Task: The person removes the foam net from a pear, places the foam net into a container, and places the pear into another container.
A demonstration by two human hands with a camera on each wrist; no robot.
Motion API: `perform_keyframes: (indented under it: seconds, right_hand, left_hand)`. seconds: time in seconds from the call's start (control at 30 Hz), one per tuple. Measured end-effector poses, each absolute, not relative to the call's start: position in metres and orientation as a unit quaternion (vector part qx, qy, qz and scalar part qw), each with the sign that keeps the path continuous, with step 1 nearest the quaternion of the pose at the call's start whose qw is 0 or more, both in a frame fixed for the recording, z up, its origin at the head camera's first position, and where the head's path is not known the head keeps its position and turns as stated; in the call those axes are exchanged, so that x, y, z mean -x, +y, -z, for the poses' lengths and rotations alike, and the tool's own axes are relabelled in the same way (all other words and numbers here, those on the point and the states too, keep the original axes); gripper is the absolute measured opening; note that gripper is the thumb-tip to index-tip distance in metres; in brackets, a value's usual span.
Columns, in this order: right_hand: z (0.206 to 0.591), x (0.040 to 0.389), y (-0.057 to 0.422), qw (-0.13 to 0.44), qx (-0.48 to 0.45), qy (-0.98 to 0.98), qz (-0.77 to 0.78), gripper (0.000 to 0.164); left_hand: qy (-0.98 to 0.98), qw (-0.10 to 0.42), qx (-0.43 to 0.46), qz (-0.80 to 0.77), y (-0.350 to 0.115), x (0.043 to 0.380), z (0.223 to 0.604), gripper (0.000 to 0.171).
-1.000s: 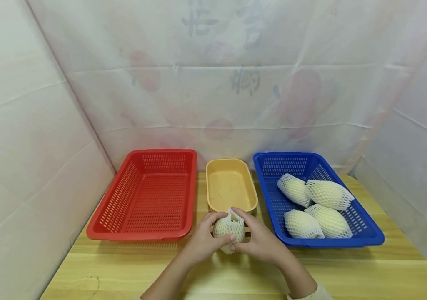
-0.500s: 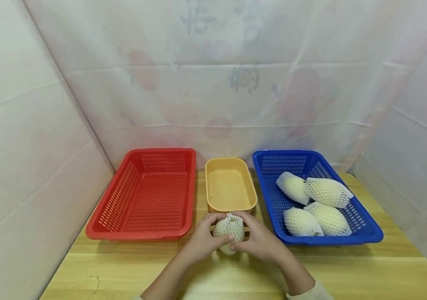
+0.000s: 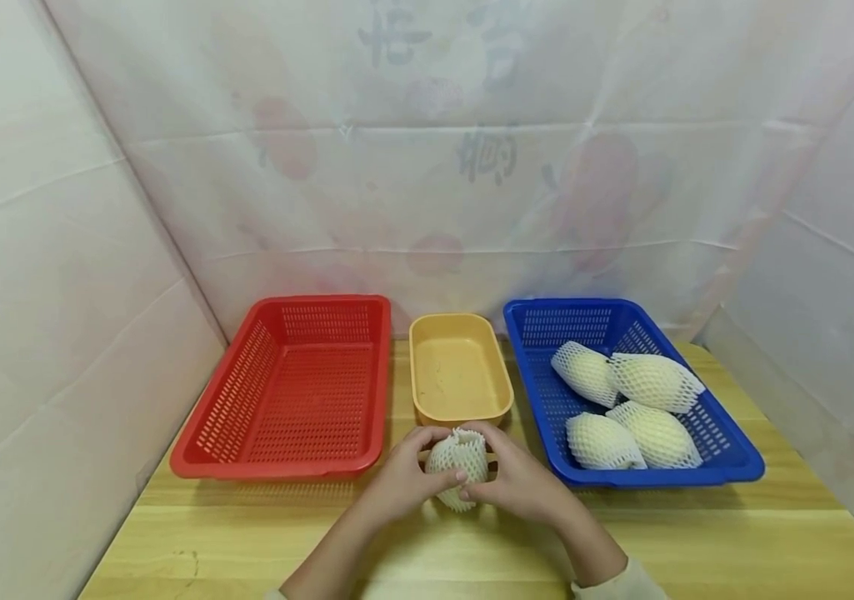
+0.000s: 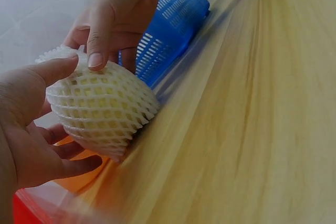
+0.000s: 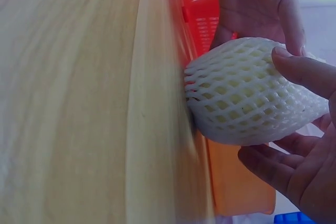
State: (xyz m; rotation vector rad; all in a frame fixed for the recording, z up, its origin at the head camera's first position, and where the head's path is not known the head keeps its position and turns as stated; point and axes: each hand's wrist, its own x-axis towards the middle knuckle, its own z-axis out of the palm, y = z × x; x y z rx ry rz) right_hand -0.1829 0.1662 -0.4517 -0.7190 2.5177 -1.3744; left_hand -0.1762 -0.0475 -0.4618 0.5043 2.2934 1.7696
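Observation:
A yellowish fruit in a white foam net (image 3: 458, 471) stands upright on the wooden table, between both hands. From the left, my left hand (image 3: 406, 473) curves round it, thumb across the near side. My right hand (image 3: 518, 477) grips it from the right, its thumb close to the other thumb on the net. The left wrist view shows the netted fruit (image 4: 102, 106) with its lower edge at the tabletop; the net's ruffled rim is near the fingertips. In the right wrist view, fingers (image 5: 273, 163) support the side of the net. The net hides most of the fruit's skin.
A yellow tray (image 3: 464, 417) lies just beyond the hands. To the left is a red basket (image 3: 287, 471) with nothing in it. On the right, a blue basket (image 3: 666, 477) holds several netted fruits (image 3: 655, 435). Fabric walls (image 3: 427, 192) enclose the back and sides.
The fruit's top has tipped slightly away from me, so the net's opening shows less and the stem spot is out of sight. Both hands keep their hold; the view has shifted slightly.

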Motion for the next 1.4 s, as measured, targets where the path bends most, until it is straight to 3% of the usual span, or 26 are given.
perform_keyframes:
  seconds: [0.3, 0.67, 1.0, 1.4]
  right_hand:
    - [0.4505, 0.1823, 0.1663, 0.095, 0.239, 0.847, 0.465, 0.081]
    - [0.4525, 0.1836, 0.1683, 0.093, 0.248, 0.853, 0.450, 0.097]
    - [0.4510, 0.1845, 0.1694, 0.090, 0.263, 0.853, 0.442, 0.075]
    - [0.4451, 0.1821, 0.1684, 0.099, 0.235, 0.856, 0.450, 0.064]
  left_hand:
    - [0.773, 0.139, -0.209, -0.583, -0.0551, 0.1801, 0.4622, 0.083]
    - [0.787, 0.136, -0.212, -0.563, -0.0568, 0.1794, 0.4590, 0.068]
    - [0.787, 0.129, -0.203, -0.568, -0.0568, 0.1800, 0.4580, 0.063]
    - [0.803, 0.110, -0.195, -0.553, -0.0575, 0.1793, 0.4550, 0.056]
